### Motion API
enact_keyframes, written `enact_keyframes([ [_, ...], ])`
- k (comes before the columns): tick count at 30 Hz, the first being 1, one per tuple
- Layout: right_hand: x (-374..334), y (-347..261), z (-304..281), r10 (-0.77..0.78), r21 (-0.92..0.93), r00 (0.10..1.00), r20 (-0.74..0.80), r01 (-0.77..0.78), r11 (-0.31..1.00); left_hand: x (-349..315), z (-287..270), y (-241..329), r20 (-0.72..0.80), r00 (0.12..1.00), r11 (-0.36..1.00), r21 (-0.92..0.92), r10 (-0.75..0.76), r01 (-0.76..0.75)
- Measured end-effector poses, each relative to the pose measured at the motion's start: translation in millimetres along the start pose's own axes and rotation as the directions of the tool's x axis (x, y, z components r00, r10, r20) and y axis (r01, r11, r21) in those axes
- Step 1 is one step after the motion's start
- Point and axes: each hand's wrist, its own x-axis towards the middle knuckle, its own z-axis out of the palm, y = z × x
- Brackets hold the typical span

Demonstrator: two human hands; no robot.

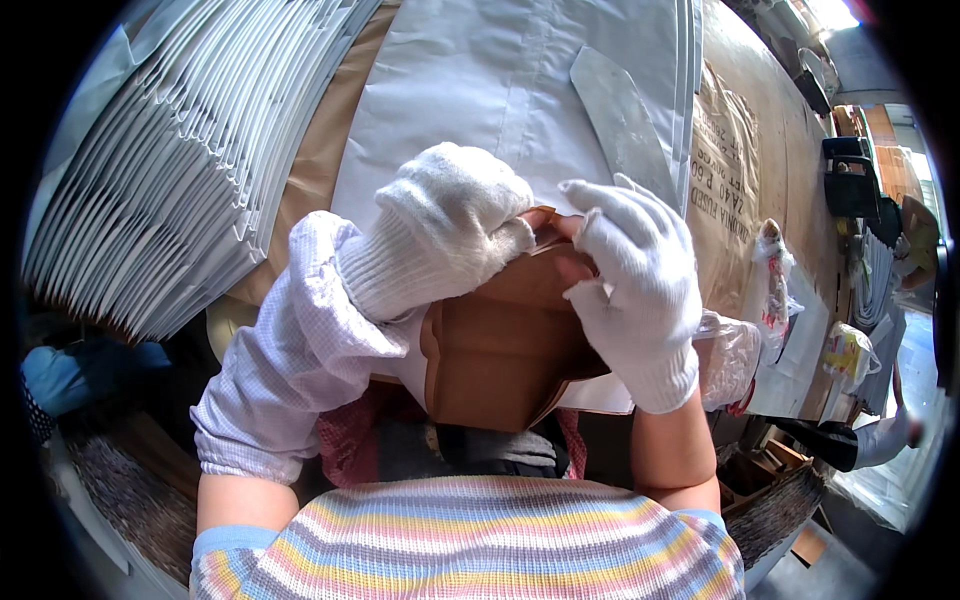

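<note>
Both my hands wear white knit gloves with some bare fingertips showing. A brown paper sack point(505, 345), its hollow side facing me, stands between them at the near edge of the white paper pile. My left hand point(455, 215) is closed, pinching the sack's upper edge, and a white checked sleeve covers that forearm. At the same edge, just to the right, my right hand point(640, 270) grips with bare thumb and fingertip, its other fingers loosely bent. The glove partly hides that pinch. White paper sheets point(470, 100) lie flat under and beyond my hands.
Fanned white paper sacks point(190, 150) are stacked at left. A pale flat plate point(625, 120) with an angled end rests on the white sheets. Brown printed paper point(722, 170) and clear plastic bags point(728, 360) lie at right. Another person's arm point(885, 440) shows at far right.
</note>
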Motion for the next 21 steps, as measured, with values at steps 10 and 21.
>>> enact_keyframes([
  [10, 18, 22, 15, -0.06, 0.069, 0.993, 0.098, 0.053, 0.996, 8, -3, -3, 0.081, 0.996, 0.991, -0.126, -0.028, 0.038],
  [21, -49, -32, 47, -0.061, 0.105, 0.998, 0.012, 0.06, 0.993, 20, 15, -22, 0.251, 0.844, 0.861, -0.068, -0.474, 0.504],
])
